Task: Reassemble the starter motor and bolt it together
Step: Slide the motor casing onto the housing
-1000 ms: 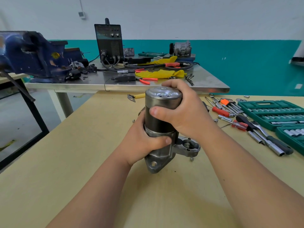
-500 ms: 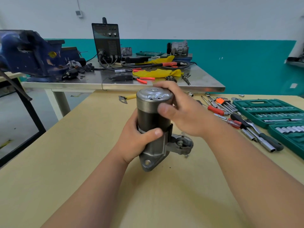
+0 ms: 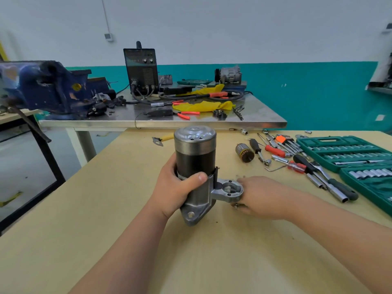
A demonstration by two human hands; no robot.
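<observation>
Starter motor (image 3: pixel 195 158) stands upright mid wooden table (image 3: pixel 127 209), silver cap on top. Left hand (image 3: pixel 176 189) is wrapped round its dark body, thumb across the front. Right hand (image 3: pixel 261 196) sits low, right up against the nose housing; its fingertips are hidden, so can't tell if it's pinching anything. Green socket set (image 3: pixel 339 149) lies far right.

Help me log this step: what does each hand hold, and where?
The left hand grips the upright black-and-silver cylindrical starter motor round its lower dark body. The right hand sits beside the silver nose housing; whether it holds anything cannot be told.
</observation>
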